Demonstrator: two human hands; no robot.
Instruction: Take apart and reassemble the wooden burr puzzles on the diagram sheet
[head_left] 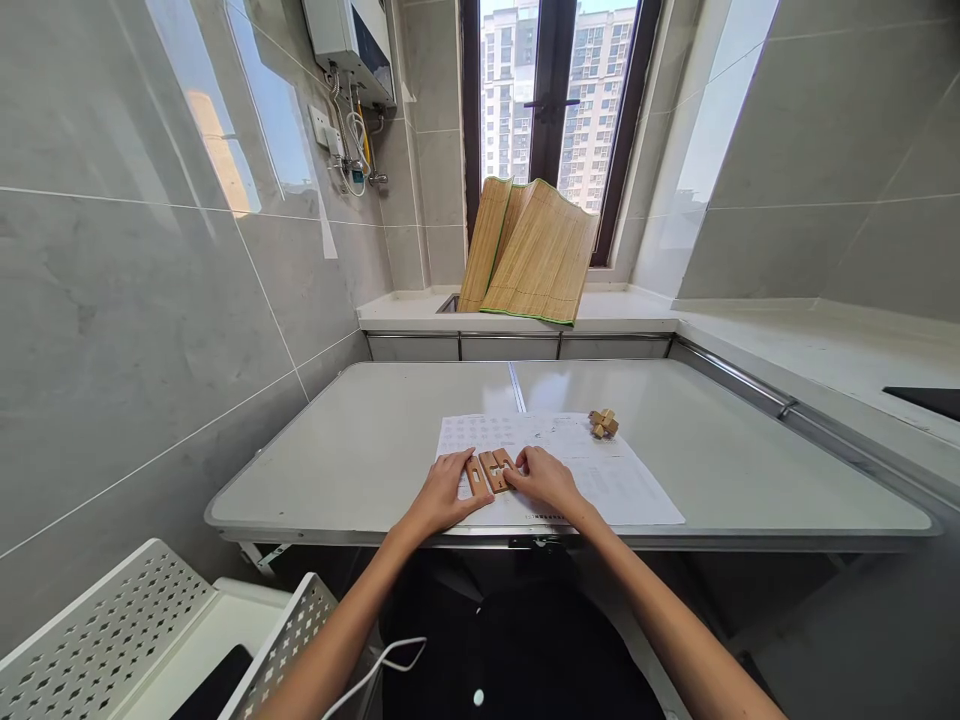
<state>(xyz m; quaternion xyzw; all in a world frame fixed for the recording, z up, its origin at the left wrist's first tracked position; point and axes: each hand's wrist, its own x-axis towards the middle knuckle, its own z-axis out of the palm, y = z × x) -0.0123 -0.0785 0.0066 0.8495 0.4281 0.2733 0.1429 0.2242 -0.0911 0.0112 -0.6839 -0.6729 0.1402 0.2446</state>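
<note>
The left hand (448,492), thumb and fingers moderately spread, holds the slotted wooden piece (474,478) by its ends; the right hand (546,478), nearly closed, has its fingertips at the right-hand wooden piece (505,460), its grip unclear. The pieces lie on the paper (615,485), lower centre of the frame. This looks like lining-up; any shift calls for light, level fingertip pressure.

open tabletop left, wooden burr puzzle (603,424) right

Glossy white table (337,450), tan bamboo mat (540,255)
</note>
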